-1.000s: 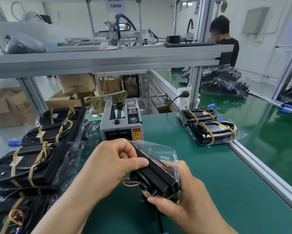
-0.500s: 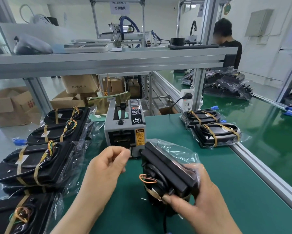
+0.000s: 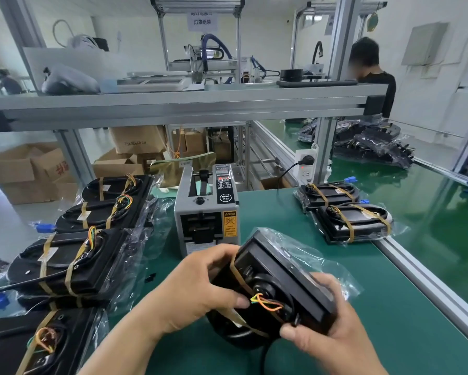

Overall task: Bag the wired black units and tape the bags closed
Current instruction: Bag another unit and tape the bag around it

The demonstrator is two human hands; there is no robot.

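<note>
A black wired unit (image 3: 278, 282) with coloured wires and a tan band sits partly inside a clear plastic bag (image 3: 303, 250), held above the green mat. My right hand (image 3: 333, 334) grips its lower right end. My left hand (image 3: 203, 290) holds its left side, thumb and fingers near a strip of tape at the bag's mouth. The grey tape dispenser (image 3: 207, 209) stands just behind. Several wired black units (image 3: 73, 261) lie on the left with plastic under them. Two bagged units (image 3: 346, 212) lie at the right.
An aluminium rail (image 3: 427, 285) bounds the mat on the right, with a green conveyor beyond. A shelf frame (image 3: 184, 106) crosses overhead. Cardboard boxes (image 3: 24, 169) stand on the floor at left. A person (image 3: 373, 77) stands at the far right by a heap of bagged units.
The left hand went out to the dispenser's slot, then came back to the unit's left side. The right hand has tilted and lifted the bagged unit toward the right.
</note>
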